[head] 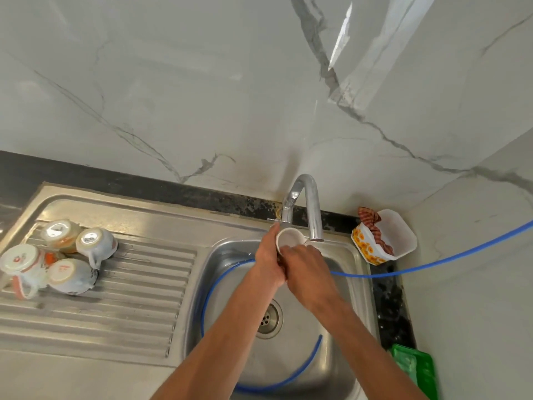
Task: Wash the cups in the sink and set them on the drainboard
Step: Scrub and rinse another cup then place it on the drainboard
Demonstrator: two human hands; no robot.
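A white cup [289, 237] is held over the steel sink [340, 356], just below the faucet spout [305, 203], with its mouth facing up and away from me. My left hand [269, 256] wraps its left side. My right hand [308, 269] grips its near side, fingers on the rim. Most of the cup's body is hidden by both hands. On the ribbed drainboard [129, 298] at the left, several patterned cups [70, 275] stand upside down in a cluster.
A thin blue hose [432, 261] runs from the right wall into the sink and curls around the drain [268, 317]. A white flowered tub with a checked cloth [383, 238] sits at the back right corner. A green plastic object [415, 368] lies at the right edge.
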